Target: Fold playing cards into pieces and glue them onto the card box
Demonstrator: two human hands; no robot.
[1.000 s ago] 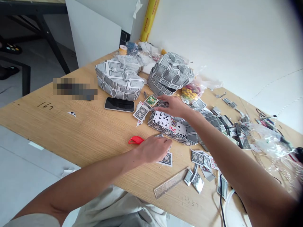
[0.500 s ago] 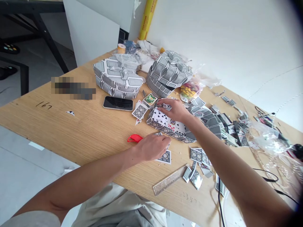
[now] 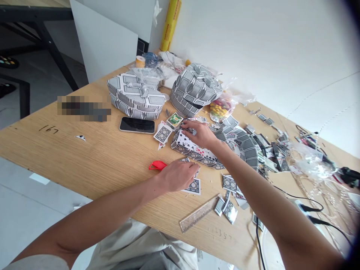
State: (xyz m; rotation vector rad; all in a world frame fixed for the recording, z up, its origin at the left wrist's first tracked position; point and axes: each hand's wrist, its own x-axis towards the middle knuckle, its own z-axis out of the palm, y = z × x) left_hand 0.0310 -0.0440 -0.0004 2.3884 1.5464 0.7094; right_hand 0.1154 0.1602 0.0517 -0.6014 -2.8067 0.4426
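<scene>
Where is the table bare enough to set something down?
The widest bare wood lies between the phone, card scrap and red handle. A smaller patch separates the left forearm from the ruler. It's crowded around the card box.

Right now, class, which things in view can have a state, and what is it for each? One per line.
Phone: face up, screen dark
Ruler: lying flat
Yellow roll: standing tilted
Upper black plug: seemingly plugged in
Red handle: lying down, partly hidden
Left hand: fingers curled, grip hidden
Right hand: fingers bent over the card-covered piece
Card-covered piece: partly hidden by the right hand
</scene>
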